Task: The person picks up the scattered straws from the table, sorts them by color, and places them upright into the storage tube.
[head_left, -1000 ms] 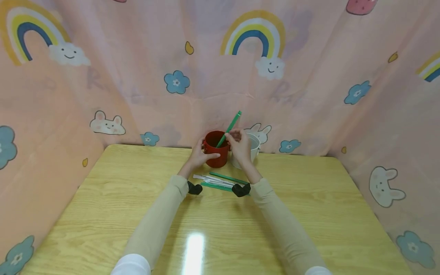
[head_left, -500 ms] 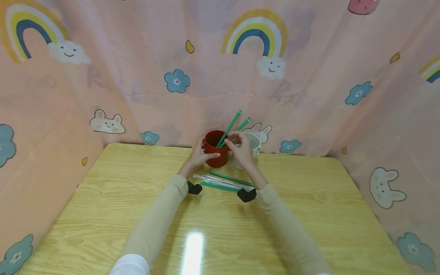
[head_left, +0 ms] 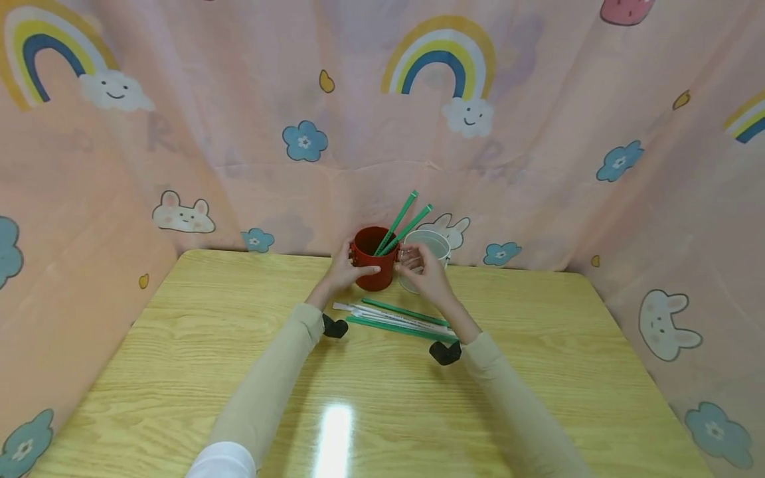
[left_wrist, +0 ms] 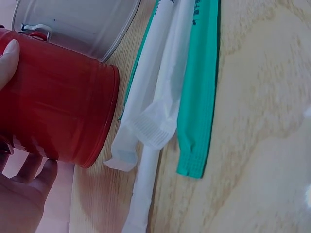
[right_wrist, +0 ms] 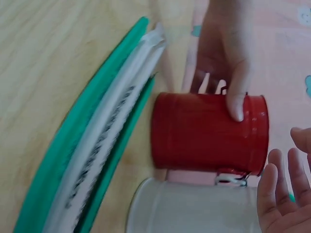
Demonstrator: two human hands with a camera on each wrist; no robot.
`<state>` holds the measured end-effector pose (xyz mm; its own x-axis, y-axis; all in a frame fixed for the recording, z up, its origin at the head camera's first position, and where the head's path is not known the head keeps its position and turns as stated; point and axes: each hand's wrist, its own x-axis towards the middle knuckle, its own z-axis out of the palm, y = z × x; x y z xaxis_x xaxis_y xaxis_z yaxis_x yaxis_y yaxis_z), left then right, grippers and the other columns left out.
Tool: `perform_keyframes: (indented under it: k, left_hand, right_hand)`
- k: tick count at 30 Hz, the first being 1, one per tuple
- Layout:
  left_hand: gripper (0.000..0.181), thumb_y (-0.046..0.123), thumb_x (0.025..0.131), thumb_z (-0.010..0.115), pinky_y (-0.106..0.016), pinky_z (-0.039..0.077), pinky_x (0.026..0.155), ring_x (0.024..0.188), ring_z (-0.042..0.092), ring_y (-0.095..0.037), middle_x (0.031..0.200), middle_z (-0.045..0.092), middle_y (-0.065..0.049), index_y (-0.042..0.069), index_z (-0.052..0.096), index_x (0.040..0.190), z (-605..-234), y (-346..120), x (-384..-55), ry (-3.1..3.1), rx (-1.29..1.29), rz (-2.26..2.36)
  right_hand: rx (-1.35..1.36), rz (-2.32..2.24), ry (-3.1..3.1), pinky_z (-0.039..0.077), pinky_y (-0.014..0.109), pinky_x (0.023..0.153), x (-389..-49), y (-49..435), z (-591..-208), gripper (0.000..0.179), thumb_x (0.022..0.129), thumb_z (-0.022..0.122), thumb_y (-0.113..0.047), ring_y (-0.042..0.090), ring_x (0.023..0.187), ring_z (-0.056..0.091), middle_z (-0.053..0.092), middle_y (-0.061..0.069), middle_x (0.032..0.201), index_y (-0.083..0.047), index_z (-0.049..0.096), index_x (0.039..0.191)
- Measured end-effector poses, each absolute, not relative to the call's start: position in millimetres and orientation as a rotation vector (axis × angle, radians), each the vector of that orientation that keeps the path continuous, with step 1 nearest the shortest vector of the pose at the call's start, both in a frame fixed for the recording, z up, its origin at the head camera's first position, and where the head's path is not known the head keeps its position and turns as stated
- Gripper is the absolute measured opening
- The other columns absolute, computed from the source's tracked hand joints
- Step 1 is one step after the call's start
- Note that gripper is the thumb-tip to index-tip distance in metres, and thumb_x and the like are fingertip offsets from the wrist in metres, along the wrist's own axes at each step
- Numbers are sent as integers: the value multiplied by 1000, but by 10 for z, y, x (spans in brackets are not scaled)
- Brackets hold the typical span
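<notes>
My left hand (head_left: 345, 271) grips a small red bucket (right_wrist: 204, 133), its thumb across the front wall and its fingers round the far-left side. Two green-wrapped straws (head_left: 403, 214) lean out of the bucket toward the upper right. My right hand (head_left: 429, 275) is just right of the red bucket, in front of a white bucket (head_left: 441, 249), its fingers loosely spread and holding nothing. In front of the buckets lie several paper-wrapped straws, white ones (left_wrist: 146, 92) between green ones (left_wrist: 199, 97).
The wooden table (head_left: 239, 372) ends against a pink patterned curtain (head_left: 239, 133) right behind the buckets. Black wrist-camera mounts (head_left: 445, 353) hang under both wrists, close over the straws.
A second green-wrapped straw now stands in the red bucket; my right hand has let go of it and drawn back down and to the right. The left hand keeps its hold.
</notes>
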<state>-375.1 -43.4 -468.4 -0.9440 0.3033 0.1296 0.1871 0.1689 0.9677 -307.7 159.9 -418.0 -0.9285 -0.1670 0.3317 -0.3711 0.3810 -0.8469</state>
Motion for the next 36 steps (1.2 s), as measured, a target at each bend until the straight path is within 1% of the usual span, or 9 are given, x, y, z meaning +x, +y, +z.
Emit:
perform_keyframes:
  k: [3, 8, 10, 12, 15, 19, 23, 28, 36]
  left_hand:
    - [81, 11, 82, 76, -50, 42, 104, 125, 43, -32, 142, 42, -14, 8, 27, 146, -4669, -436, -3754, 2332, 492, 1903]
    - [80, 11, 81, 77, -48, 43, 103, 124, 44, -31, 141, 44, -13, 8, 28, 145, -4648, -435, -3774, 2347, 501, 1905]
    - [81, 10, 81, 77, -49, 42, 104, 124, 44, -32, 142, 42, -14, 7, 27, 145, -4608, -438, -3756, 2345, 513, 1900]
    - [81, 9, 80, 77, -50, 41, 104, 124, 43, -33, 143, 42, -14, 7, 27, 145, -4614, -439, -3761, 2344, 529, 1899]
    - [81, 8, 80, 77, -50, 40, 105, 124, 43, -33, 142, 42, -15, 6, 28, 144, -4624, -436, -3757, 2330, 527, 1908]
    - [78, 9, 80, 77, -49, 41, 105, 124, 43, -31, 141, 43, -13, 7, 30, 143, -4669, -430, -3774, 2336, 509, 1913]
    - [78, 8, 81, 76, -50, 40, 106, 125, 43, -31, 142, 43, -14, 7, 29, 143, -4679, -429, -3771, 2339, 517, 1914]
    - [79, 8, 81, 76, -51, 39, 106, 126, 42, -32, 143, 41, -15, 6, 27, 144, -4699, -432, -3757, 2344, 516, 1902]
    - [79, 8, 82, 75, -50, 41, 104, 124, 43, -32, 143, 42, -13, 8, 28, 144, -4674, -431, -3738, 2356, 526, 1898]
  right_hand:
    - [542, 1531, -2479, 49, 24, 76, -3057, 1658, -4228, 36, 88, 66, -1, 33, 90, 61, 62, 25, 105, 7, 53, 120]
    - [622, 1475, -2517, 50, 26, 75, -3019, 1753, -4303, 37, 87, 67, 0, 33, 88, 62, 62, 25, 105, 9, 53, 120]
    - [620, 1479, -2538, 53, 35, 79, -2944, 1757, -4247, 38, 87, 66, 1, 38, 89, 62, 60, 29, 105, 11, 51, 120]
    - [614, 1479, -2566, 52, 45, 82, -2894, 1777, -4241, 38, 88, 65, 2, 41, 91, 61, 59, 32, 106, 13, 50, 121]
    - [599, 1446, -2623, 51, 50, 84, -2878, 1828, -4302, 40, 88, 66, 0, 41, 93, 61, 59, 30, 107, 10, 50, 123]
    - [634, 1375, -2689, 53, 37, 80, -2950, 1941, -4503, 41, 86, 70, -5, 30, 89, 63, 62, 22, 103, 5, 54, 122]
    - [663, 1344, -2783, 53, 36, 80, -2930, 1998, -4571, 39, 86, 71, -6, 27, 89, 61, 62, 20, 102, 4, 55, 120]
    - [671, 1339, -2867, 51, 37, 81, -2902, 2044, -4633, 37, 87, 70, -7, 28, 92, 61, 64, 21, 104, 6, 56, 119]
    - [696, 1337, -2906, 51, 31, 76, -2905, 2096, -4716, 33, 85, 72, -7, 25, 88, 62, 66, 19, 100, 4, 59, 113]
